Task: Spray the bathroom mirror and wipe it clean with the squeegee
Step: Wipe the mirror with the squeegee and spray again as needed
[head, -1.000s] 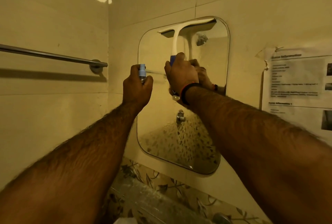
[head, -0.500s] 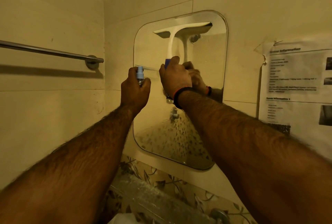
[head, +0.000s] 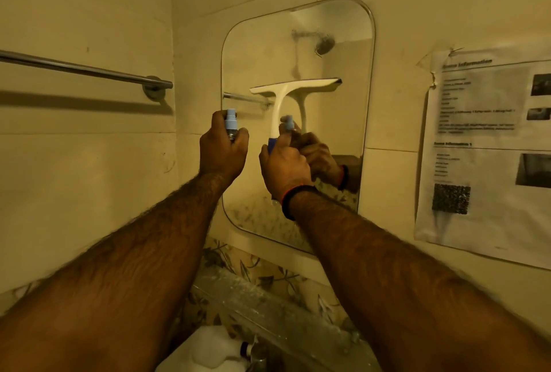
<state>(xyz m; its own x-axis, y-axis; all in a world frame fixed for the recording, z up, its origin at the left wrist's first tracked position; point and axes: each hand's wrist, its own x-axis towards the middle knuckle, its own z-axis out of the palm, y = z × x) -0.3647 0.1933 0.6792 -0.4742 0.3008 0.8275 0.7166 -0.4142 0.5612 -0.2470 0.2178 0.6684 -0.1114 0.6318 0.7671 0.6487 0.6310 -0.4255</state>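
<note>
The right hand [head: 284,167] grips the white, blue-handled squeegee [head: 293,88], blade against the middle of the rounded wall mirror [head: 343,29]. Beside the mirror's left edge, the left hand [head: 222,151] clutches a small blue-capped spray bottle [head: 231,119].

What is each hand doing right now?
Left hand: grips the small spray bottle.
Right hand: grips the squeegee by its handle, blade on the mirror.

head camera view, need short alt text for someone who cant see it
A right hand holds a white T-shaped squeegee against a rounded wall mirror, blade about halfway down. The left hand grips a small blue-capped spray bottle beside the mirror.
</note>
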